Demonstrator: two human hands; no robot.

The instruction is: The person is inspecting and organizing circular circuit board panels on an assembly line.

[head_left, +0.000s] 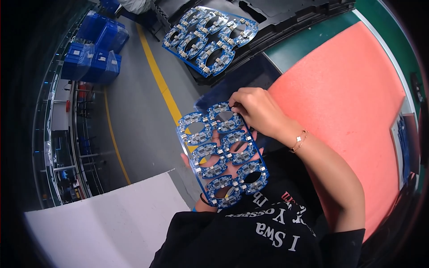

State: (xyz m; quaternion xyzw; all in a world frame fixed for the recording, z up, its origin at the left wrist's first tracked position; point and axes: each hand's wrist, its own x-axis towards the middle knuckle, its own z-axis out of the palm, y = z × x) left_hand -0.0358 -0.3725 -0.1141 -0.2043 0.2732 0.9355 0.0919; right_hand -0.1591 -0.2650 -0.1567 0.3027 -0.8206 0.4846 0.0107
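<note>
- Black cloth of the person's shirt [268, 232] sits closest to the camera, at the bottom, with white and pink letters printed on it.
- Just above it, the left hand [223, 167] lies flat and open under a blue board [223, 154], holding it up from below. Only bits of the palm and fingers show through the holes.
- That blue board is flat and has eight round pieces with oval holes, in two rows. Small white and silver bits sit on it. It is up in the air in front of the person's chest, between both hands.
- At the top end of the board, the right hand [257, 111] is closed, and its fingertips pinch the board's edge.
- On the right wrist is a thin gold bracelet [298, 142].
- A second blue board [210, 39] of the same kind lies higher up, on a black tray [286, 22], well apart from the hands.
- To the right is a big flat pink mat [353, 102] on a green table [313, 40].
- Off to the left, blue boxes [96, 49] are stacked on the grey floor [134, 111], some with small white labels on their sides.
- Yellow lines [161, 85] run across that floor.
- A white sheet [111, 223] lies at the lower left.
</note>
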